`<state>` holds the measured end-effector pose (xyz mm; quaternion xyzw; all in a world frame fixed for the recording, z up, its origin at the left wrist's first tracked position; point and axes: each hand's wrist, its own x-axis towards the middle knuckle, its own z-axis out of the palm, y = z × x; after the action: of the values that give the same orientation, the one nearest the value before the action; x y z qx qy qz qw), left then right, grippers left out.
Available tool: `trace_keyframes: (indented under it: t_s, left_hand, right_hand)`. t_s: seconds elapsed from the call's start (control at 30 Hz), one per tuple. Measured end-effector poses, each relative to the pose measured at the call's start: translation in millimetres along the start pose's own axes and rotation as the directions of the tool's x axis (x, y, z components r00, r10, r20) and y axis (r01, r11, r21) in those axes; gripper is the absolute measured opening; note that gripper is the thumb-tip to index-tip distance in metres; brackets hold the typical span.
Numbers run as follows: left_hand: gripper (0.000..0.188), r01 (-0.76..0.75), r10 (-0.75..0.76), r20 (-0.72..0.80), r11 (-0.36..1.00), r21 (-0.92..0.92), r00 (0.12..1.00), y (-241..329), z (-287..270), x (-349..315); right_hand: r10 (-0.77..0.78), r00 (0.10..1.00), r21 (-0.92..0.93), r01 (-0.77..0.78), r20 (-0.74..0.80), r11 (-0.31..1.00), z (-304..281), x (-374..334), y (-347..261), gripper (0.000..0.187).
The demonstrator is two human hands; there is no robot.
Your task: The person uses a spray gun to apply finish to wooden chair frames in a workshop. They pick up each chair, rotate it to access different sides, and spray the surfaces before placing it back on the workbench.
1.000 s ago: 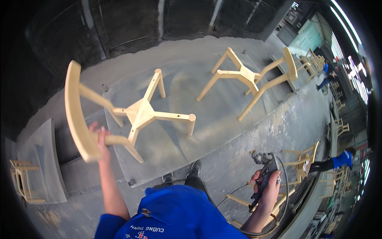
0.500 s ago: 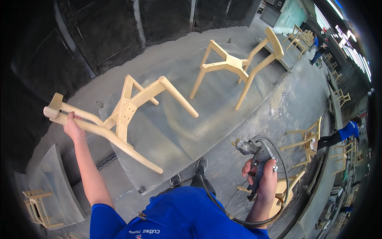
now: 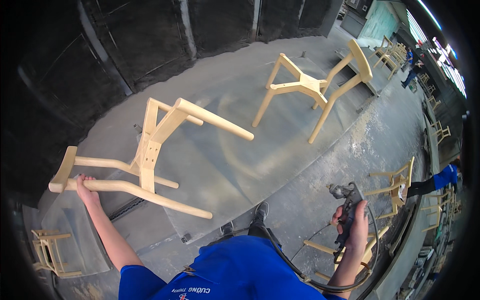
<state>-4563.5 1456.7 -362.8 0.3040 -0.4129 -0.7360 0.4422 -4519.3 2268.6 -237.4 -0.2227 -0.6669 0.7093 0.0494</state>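
Observation:
My left hand [image 3: 88, 190] is wrapped round a side rail of a pale wooden chair frame [image 3: 150, 150], close to its curved backrest. The frame is tipped on its side, with two legs pointing right over the grey platform [image 3: 225, 175]; it has no seat, only a cross-shaped brace. In my right hand [image 3: 356, 227] is a dark metal spray gun [image 3: 347, 200], gripped by its handle, its nozzle end up and to the left. A hose [image 3: 320, 286] runs from it past my forearm. Farther along the platform a second wooden chair frame [image 3: 310, 85] stands upright.
Dark panelled walls [image 3: 145, 40] rise behind the platform. On the right, more wooden chairs [image 3: 395, 187] stand near a person in blue [image 3: 445, 177]. Another chair frame [image 3: 52, 252] sits on a grey surface at lower left. A chair stands partly hidden behind my right forearm.
The held chair frame has rolled and tilted, its backrest end lower and its legs turned. My right hand has moved right with the spray gun. The whole view has shifted slightly.

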Motion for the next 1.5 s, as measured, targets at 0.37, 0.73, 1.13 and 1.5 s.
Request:
trace_keyframes:
  t_s: [0.37, 0.73, 1.13, 1.5]
  left_hand:
    - [0.013, 0.006, -0.004, 0.023, 0.997, -0.079, 1.000, 4.3, -36.7, -19.7]
    - [0.012, 0.058, -0.044, 0.129, 0.992, -0.110, 0.991, -0.9, -73.2, -0.2]
    - [0.022, 0.166, -0.144, 0.174, 0.979, -0.121, 0.974, -2.5, -94.6, 37.4]
    - [0.023, 0.180, -0.152, 0.216, 0.976, -0.119, 0.965, -3.1, -109.1, 46.1]
  right_hand:
    - [-0.342, 0.763, 0.261, 0.232, 0.549, 0.937, 40.8, -21.4, -80.5, 0.088]
    - [0.110, 0.989, -0.215, -0.087, 0.101, 0.973, -15.7, 15.7, -45.5, 0.076]
    - [-0.133, 0.923, 0.209, 0.059, 0.360, 0.976, 10.2, -2.6, -63.4, 0.087]
    - [0.327, 0.945, -0.078, -0.324, 0.024, 0.943, -20.4, 54.2, -44.7, 0.062]
